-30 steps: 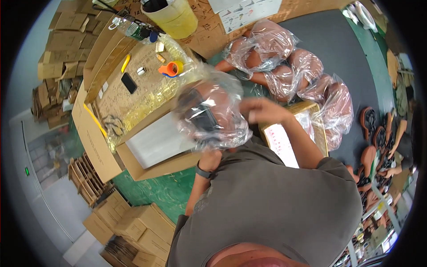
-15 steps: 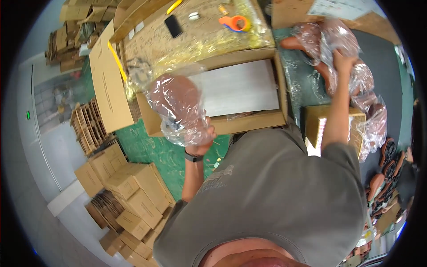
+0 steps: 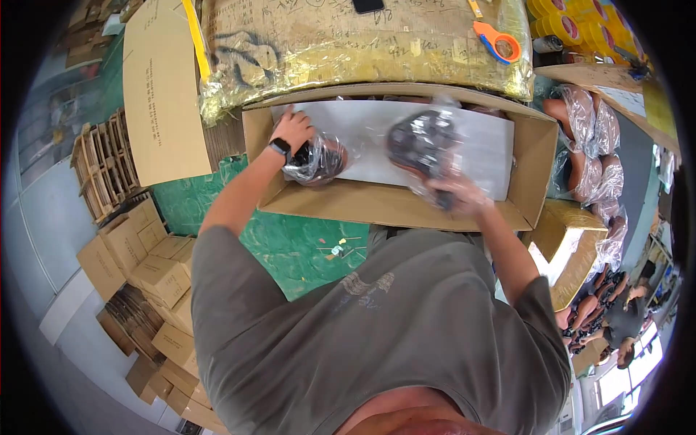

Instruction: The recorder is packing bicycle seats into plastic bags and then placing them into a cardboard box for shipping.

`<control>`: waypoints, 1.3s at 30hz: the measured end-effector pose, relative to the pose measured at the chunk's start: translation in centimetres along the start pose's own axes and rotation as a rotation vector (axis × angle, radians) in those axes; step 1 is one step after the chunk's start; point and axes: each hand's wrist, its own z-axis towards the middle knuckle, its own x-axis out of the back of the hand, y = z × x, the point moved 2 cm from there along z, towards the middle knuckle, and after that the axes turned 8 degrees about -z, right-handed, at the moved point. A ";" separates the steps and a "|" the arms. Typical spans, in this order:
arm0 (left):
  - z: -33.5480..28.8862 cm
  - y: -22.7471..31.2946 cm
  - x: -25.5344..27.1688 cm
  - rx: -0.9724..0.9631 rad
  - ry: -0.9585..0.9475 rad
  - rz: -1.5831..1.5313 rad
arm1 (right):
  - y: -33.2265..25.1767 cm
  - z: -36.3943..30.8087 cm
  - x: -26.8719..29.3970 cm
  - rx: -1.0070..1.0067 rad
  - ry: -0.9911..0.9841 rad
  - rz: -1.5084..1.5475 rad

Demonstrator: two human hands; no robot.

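A plastic-wrapped brown bicycle saddle (image 3: 328, 161) lies at the left end of the open cardboard box (image 3: 391, 212), on a white sheet (image 3: 362, 123). My left hand (image 3: 293, 130) is at its far left side, fingers stretched out and touching the wrap or the sheet. Over the right half of the box my right hand (image 3: 464, 194) grips the narrow end of another wrapped bicycle saddle (image 3: 424, 141). That one shows its dark underside and is smeared by motion. Beneath the sheet's far edge, more brown shapes show in part.
Several wrapped saddles (image 3: 605, 174) lie on the dark surface at right. Beyond the box, a taped cardboard surface (image 3: 377, 54) bears an orange tape dispenser (image 3: 500, 45) and a phone (image 3: 368, 5). Boxes (image 3: 170, 279) and pallets (image 3: 112, 163) stand left; a person (image 3: 625, 322) is far right.
The left saddle went from above the box's left end down into it. My right hand came left from the pile with a saddle. My view has shifted.
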 end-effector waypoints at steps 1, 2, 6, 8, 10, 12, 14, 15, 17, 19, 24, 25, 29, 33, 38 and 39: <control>-0.9 -0.9 -3.3 -0.038 -0.060 0.018 | -6.4 4.4 -5.1 -0.152 -0.082 0.377; 0.8 -1.4 -4.7 -0.139 -0.092 0.042 | -4.9 8.4 -8.1 -0.097 -0.010 0.431; 5.1 -0.8 -8.5 -0.283 0.124 -0.044 | 0.8 20.6 -13.4 0.038 0.148 0.238; 5.1 -0.3 -10.8 0.426 0.383 -0.874 | 0.6 20.6 -13.0 0.019 0.186 -0.150; 2.5 1.5 -17.6 0.944 0.537 -0.867 | -0.8 20.9 -13.0 0.038 0.209 -0.548; 0.2 -1.4 -21.5 0.972 0.293 -0.971 | -3.6 20.9 -11.6 0.117 -0.282 -1.272; 0.1 2.8 -22.3 0.984 0.401 -1.037 | -5.3 14.0 -7.6 0.261 0.001 -0.944; -1.9 3.3 -21.9 0.994 0.475 -1.050 | -9.6 9.6 -5.6 0.447 0.104 -0.755; -1.2 5.9 -17.4 1.219 0.512 -1.152 | -14.5 0.2 1.9 0.439 0.589 -0.335; -0.6 10.0 -12.3 1.137 0.736 -1.169 | -17.0 -8.2 12.3 0.597 1.445 -0.442; 7.9 25.2 6.2 0.799 0.922 -1.315 | -10.0 -14.1 39.1 -0.117 2.145 0.457; 9.6 28.4 8.8 0.783 0.904 -1.390 | -10.5 -13.1 40.8 -0.312 2.014 0.591; 16.3 39.0 18.2 0.573 0.843 -1.749 | -10.3 -12.5 43.9 -0.512 1.735 0.691; 23.2 45.7 26.4 0.452 0.658 -1.851 | -4.9 -16.1 41.8 0.101 1.372 0.772; 26.4 51.7 30.0 0.093 0.522 -2.607 | -7.7 -34.1 24.1 0.610 0.224 0.712; 26.9 53.1 31.5 -0.194 0.340 -2.814 | -7.2 -36.7 25.3 0.605 0.227 0.714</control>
